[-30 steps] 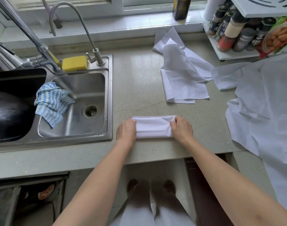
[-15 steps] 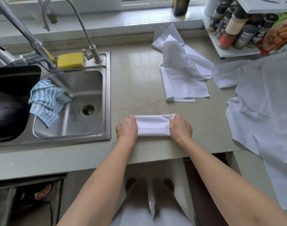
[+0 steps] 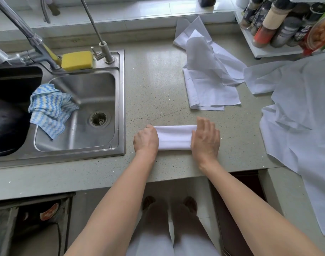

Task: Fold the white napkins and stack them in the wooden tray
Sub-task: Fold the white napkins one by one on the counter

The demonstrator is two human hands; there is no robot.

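One folded white cloth napkin (image 3: 174,137) is gripped by the left hand (image 3: 146,139) and pressed by the flat right hand (image 3: 205,140); beyond the right hand, loose white napkins (image 3: 211,78) remain unfolded. No wooden tray is seen.

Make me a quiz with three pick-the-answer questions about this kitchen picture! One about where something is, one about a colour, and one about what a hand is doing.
1. Where is the blue and white cloth?
A. Draped over the edge of the sink
B. On the spice rack
C. Under the folded napkin

2. What colour is the sponge behind the sink?
A. Pink
B. Yellow
C. Green

3. What is the right hand doing?
A. Holding a bottle
B. Hanging at the person's side
C. Lying with straight fingers at the end of the folded napkin

Answers:
1. A, the cloth hangs over the divider into the steel basin.
2. B, the sponge by the small tap is bright yellow.
3. C, its fingers are spread and straight at the napkin's right end, while the left hand is at the other end.
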